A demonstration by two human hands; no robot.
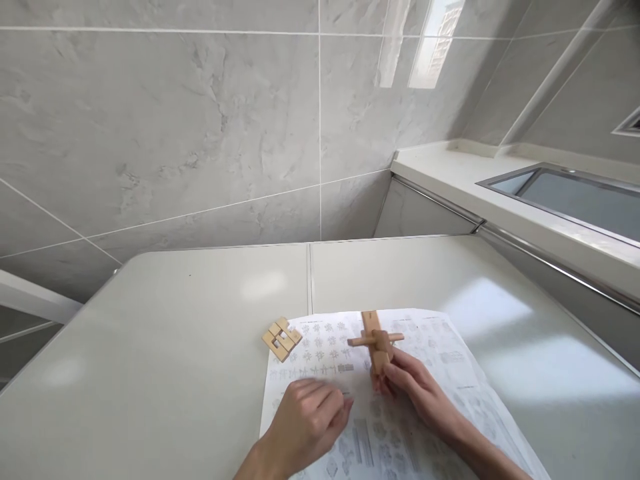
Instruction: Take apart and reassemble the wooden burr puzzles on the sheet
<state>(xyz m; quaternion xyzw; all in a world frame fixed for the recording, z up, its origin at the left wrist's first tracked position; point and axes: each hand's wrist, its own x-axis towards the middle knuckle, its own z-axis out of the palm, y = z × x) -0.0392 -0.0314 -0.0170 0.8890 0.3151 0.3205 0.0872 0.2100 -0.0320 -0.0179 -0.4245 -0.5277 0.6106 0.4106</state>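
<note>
My right hand point(417, 383) grips a wooden burr puzzle point(377, 350) by its near end, thumb and fingers closed round the bar. The puzzle is made of pale notched sticks crossed over each other, one pointing away from me and a thinner one lying crosswise. Beneath it spreads a white instruction sheet point(450, 400) printed with small grey diagrams. To its left, my left hand point(310, 423) rests over the sheet with its fingers curled in; nothing shows in it, though its palm is hidden. Several notched wooden pieces point(282, 339) lie together flat at the sheet's upper left corner.
The pale table point(165, 360) has a seam point(311, 277) running toward the tiled wall point(200, 133) behind it. On the right stands a white counter point(440, 173) with a metal-framed sink or panel point(575, 200). Window light reflects off the tabletop.
</note>
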